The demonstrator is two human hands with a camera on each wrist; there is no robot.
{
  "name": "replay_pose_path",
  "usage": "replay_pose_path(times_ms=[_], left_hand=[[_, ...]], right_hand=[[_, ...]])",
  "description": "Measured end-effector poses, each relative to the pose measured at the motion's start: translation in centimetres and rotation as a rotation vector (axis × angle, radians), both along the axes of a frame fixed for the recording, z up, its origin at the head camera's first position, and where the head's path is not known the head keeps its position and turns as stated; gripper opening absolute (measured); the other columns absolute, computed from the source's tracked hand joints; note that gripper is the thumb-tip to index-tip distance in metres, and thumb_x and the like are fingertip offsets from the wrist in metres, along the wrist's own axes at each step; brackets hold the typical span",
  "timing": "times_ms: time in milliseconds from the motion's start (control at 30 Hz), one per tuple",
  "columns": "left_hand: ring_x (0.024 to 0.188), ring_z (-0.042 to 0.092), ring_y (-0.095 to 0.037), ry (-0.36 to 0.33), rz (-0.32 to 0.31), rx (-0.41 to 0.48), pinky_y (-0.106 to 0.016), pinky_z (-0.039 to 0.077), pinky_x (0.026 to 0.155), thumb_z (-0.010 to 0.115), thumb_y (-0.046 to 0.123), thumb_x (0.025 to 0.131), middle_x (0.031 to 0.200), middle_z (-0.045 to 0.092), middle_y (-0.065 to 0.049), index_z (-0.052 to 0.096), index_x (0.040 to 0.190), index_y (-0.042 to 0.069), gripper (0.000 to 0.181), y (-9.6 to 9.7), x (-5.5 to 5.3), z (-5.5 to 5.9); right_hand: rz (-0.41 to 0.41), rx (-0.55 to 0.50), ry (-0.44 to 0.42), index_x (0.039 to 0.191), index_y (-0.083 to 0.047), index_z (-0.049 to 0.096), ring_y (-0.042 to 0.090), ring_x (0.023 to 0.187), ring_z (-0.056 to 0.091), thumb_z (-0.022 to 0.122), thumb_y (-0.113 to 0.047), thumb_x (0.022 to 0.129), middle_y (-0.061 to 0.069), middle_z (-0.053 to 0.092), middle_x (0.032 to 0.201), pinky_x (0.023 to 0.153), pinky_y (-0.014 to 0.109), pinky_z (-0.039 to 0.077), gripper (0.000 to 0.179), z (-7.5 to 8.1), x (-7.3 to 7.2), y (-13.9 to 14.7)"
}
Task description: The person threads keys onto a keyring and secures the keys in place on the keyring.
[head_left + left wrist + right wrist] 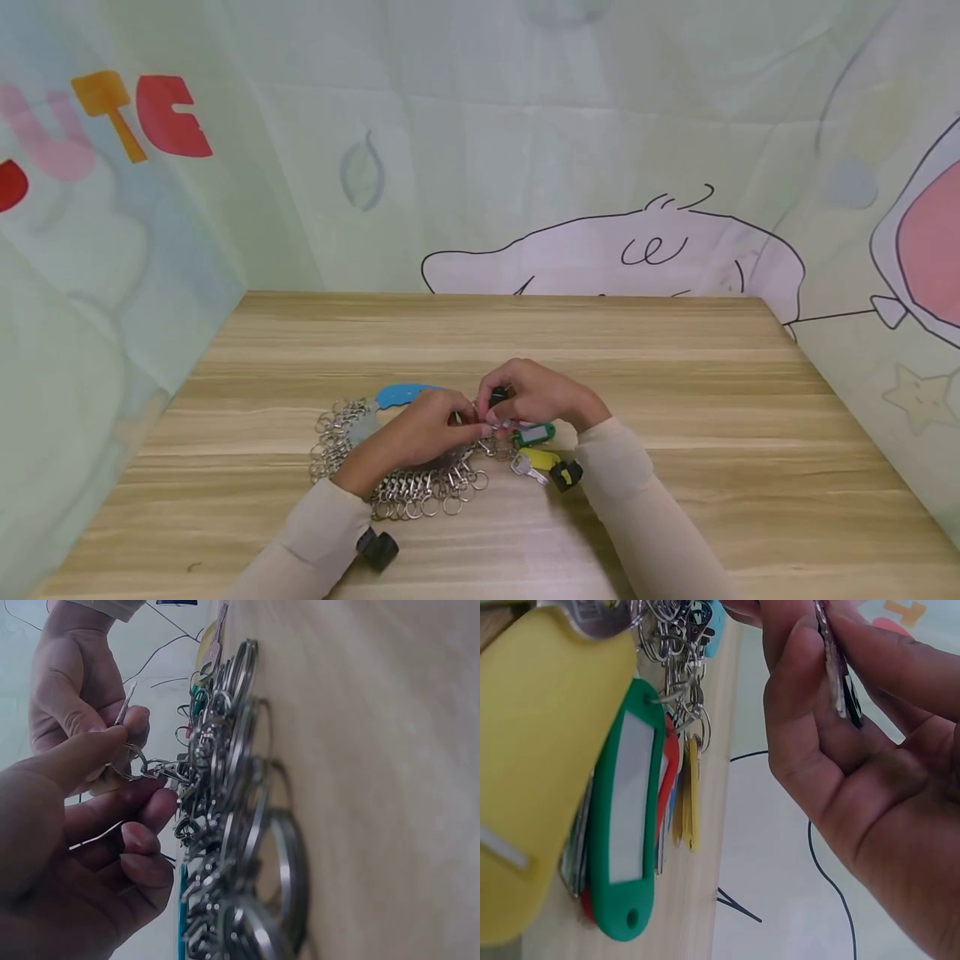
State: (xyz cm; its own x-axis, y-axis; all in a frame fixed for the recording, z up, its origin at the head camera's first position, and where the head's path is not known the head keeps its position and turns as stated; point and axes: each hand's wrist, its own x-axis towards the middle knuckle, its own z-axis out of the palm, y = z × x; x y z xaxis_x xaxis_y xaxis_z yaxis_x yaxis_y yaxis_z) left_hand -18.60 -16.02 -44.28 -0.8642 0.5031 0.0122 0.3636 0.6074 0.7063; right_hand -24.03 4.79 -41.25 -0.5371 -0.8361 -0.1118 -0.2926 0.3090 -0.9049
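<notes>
My left hand (429, 427) pinches a small split ring (133, 759) between thumb and index finger. The ring joins a metal clasp at the edge of a large cluster of key rings (247, 742). Close against it, my right hand (538, 392) pinches a key (832, 664) by thumb and fingers, a thin dark-edged piece lying along it. The key's tip touches or nearly touches the ring; which one, I cannot tell. Below the right hand lie a green key tag (626, 802) with a white label and a yellow key tag (538, 458) with a silver key (529, 469).
The cluster's rings and clasps (420, 487) spread in an arc over the wooden table (675, 358). A blue piece with a wavy edge (405, 395) lies behind the left hand. Red and yellow tags (690, 795) hang beyond the green one. Printed cloth walls (465, 167) stand around the table.
</notes>
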Motion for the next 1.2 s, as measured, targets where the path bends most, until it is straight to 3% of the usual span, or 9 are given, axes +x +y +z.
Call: replay_pose_path(times_ms=[133, 333, 533, 733, 933, 1067, 1200], left_hand=[[0.065, 0.055, -0.008, 0.027, -0.018, -0.007, -0.028, 0.046, 0.058, 0.076, 0.027, 0.091, 0.077, 0.065, 0.013, 0.075, 0.09, 0.015, 0.012, 0.0, 0.1, 0.0], [0.067, 0.057, -0.011, 0.036, -0.043, 0.005, -0.029, 0.047, 0.058, 0.078, 0.021, 0.088, 0.083, 0.066, 0.012, 0.075, 0.095, 0.013, 0.011, -0.3, 0.3, 0.3], [0.072, 0.058, -0.009, 0.045, -0.077, 0.021, -0.028, 0.048, 0.063, 0.078, 0.019, 0.088, 0.09, 0.068, 0.01, 0.077, 0.097, 0.012, 0.011, -0.5, 0.4, 0.2], [0.08, 0.06, -0.014, 0.054, -0.177, 0.016, -0.028, 0.049, 0.068, 0.081, 0.019, 0.086, 0.092, 0.067, 0.007, 0.079, 0.097, 0.015, 0.011, -0.2, 0.5, 0.2], [0.087, 0.055, -0.01, 0.038, -0.255, -0.079, -0.028, 0.045, 0.075, 0.085, 0.024, 0.082, 0.092, 0.059, 0.012, 0.081, 0.096, 0.017, 0.016, 0.7, 0.9, 0.4], [0.094, 0.054, -0.01, 0.008, -0.212, -0.124, -0.03, 0.046, 0.083, 0.085, 0.025, 0.081, 0.099, 0.056, 0.01, 0.079, 0.099, 0.017, 0.02, 0.8, 1.3, 0.5], [0.093, 0.057, -0.016, 0.002, -0.124, -0.068, -0.034, 0.048, 0.08, 0.079, 0.021, 0.088, 0.101, 0.058, 0.005, 0.076, 0.102, 0.014, 0.016, 0.5, 1.6, 0.9]], right_hand=[[-0.012, 0.007, 0.051, 0.09, -0.002, 0.072, 0.029, 0.071, 0.068, 0.061, 0.009, 0.091, 0.007, 0.071, 0.088, 0.065, 0.041, 0.054, 0.015, 0.0, -0.1, -0.1], [-0.061, 0.075, 0.21, 0.089, -0.012, 0.074, 0.015, 0.077, 0.063, 0.066, 0.004, 0.09, -0.005, 0.071, 0.089, 0.074, 0.034, 0.051, 0.017, 0.3, -0.3, -0.3], [-0.078, 0.159, 0.241, 0.09, -0.009, 0.072, 0.017, 0.065, 0.062, 0.07, -0.001, 0.091, 0.001, 0.069, 0.083, 0.067, 0.031, 0.052, 0.008, 1.1, 0.1, 0.1], [-0.023, 0.208, 0.218, 0.083, -0.01, 0.07, 0.011, 0.053, 0.056, 0.073, -0.001, 0.089, -0.004, 0.067, 0.079, 0.054, 0.027, 0.05, 0.011, 1.5, 1.6, 1.5], [0.092, 0.246, 0.181, 0.085, -0.008, 0.068, 0.006, 0.065, 0.063, 0.072, 0.008, 0.083, -0.004, 0.07, 0.075, 0.063, 0.025, 0.052, 0.017, 1.1, 3.6, 2.8], [0.084, 0.28, 0.225, 0.084, -0.01, 0.069, 0.002, 0.066, 0.062, 0.076, 0.007, 0.078, -0.004, 0.07, 0.074, 0.066, 0.024, 0.051, 0.019, 0.5, 4.7, 2.7], [0.049, 0.295, 0.267, 0.085, -0.01, 0.068, 0.002, 0.067, 0.062, 0.077, 0.006, 0.077, -0.008, 0.068, 0.073, 0.067, 0.024, 0.051, 0.02, -0.1, 5.4, 2.5]])
